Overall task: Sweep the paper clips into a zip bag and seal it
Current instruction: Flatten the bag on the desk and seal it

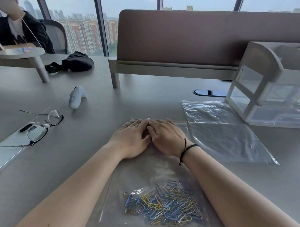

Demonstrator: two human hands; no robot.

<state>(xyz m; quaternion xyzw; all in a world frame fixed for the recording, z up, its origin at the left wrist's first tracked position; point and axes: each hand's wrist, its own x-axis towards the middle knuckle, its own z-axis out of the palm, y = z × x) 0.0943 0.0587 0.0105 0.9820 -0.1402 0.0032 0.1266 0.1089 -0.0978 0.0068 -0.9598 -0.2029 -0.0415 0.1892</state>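
1. My left hand [132, 138] lies palm down on the far end of the zip bag [148, 173], fingers straight and close together, their tips at the bag's zip edge toward 12 o'clock. A ring sits on one of those fingers.
2. My right hand [165, 136] lies flat just beside it, touching it along the thumb side, fingers straight and together, also pressing on the zip edge. A dark cord bracelet [186, 150] circles that wrist.
3. Both forearms run in from 7 and 5 o'clock, and the bag lies on the counter [154, 99] between them.
4. The paper clips [163, 207], blue, yellow and silver, are heaped inside the bag at its near end, toward 6 o'clock from my hands.
5. A thin red line runs along the zip edge past my right fingertips; I cannot tell whether the zip is closed.
6. A second, empty clear bag [223, 131] lies at 3 o'clock, its corner overlapping my bag's far right corner.
7. A white drawer organiser [267, 85] stands at 2 o'clock, just beyond that bag.
8. At 9 o'clock, glasses [42, 125] rest partly on a phone [12, 147]; a white controller [76, 97] lies at 11 o'clock.
9. I can read no writing or brand on anything.
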